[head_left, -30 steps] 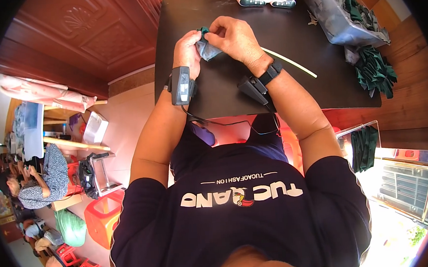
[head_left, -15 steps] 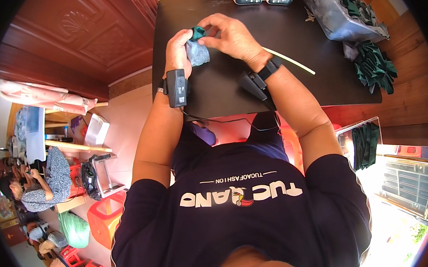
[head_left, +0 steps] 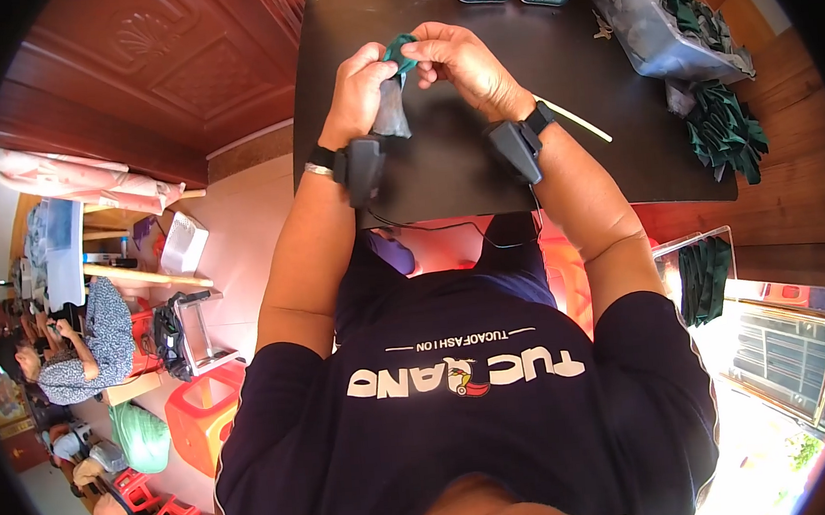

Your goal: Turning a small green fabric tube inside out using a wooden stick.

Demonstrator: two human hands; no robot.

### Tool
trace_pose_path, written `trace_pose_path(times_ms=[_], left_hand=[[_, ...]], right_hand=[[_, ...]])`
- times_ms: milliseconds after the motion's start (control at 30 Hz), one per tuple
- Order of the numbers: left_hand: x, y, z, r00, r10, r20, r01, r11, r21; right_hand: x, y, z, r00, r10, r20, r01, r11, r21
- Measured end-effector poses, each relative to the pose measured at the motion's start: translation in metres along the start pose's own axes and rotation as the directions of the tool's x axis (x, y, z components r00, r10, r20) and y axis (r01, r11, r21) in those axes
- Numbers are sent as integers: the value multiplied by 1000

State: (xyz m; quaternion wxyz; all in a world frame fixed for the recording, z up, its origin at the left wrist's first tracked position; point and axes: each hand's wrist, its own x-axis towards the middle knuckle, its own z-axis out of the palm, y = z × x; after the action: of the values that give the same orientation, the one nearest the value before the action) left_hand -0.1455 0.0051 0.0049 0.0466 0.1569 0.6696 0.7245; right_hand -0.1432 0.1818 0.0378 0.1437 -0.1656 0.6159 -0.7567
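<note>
Pinching a small dark green cloth (head_left: 400, 55) over the far left part of the black table (head_left: 446, 183), we have the left hand (head_left: 359, 84) clamped on its left edge, while the right hand (head_left: 471, 62) has thumb and fingertips together on its right edge. A grey cloth (head_left: 391, 113) hangs beneath; we cannot tell whether the two are joined. If our left pinch loosened, the grey cloth might drop, since its lower end hangs unsupported; too hard a pull from the right could drag the green fold crooked, with so little of it between our fingers. Over on our right, a translucent bin (head_left: 649, 50) is heaped with grey and green cloth pieces, so a knock might spill some. Near the table's right edge, a green cloth bundle (head_left: 727, 132) could slip off if brushed. On our left, another translucent bin (head_left: 66, 251) holds bluish-grey material, too small to identify.
</note>
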Motion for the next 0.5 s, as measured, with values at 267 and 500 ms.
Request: trace_pose_path(times_ms=[267, 500], left_hand=[[-11, 16, 15, 805, 509, -305, 61, 439, 896], [-2, 1, 1, 943, 8, -332, -32, 997, -67]], right_hand=[[-11, -4, 18, 902, -410, 138, 402, 676, -618], [-9, 2, 22, 885, -440, 149, 421, 624, -658]])
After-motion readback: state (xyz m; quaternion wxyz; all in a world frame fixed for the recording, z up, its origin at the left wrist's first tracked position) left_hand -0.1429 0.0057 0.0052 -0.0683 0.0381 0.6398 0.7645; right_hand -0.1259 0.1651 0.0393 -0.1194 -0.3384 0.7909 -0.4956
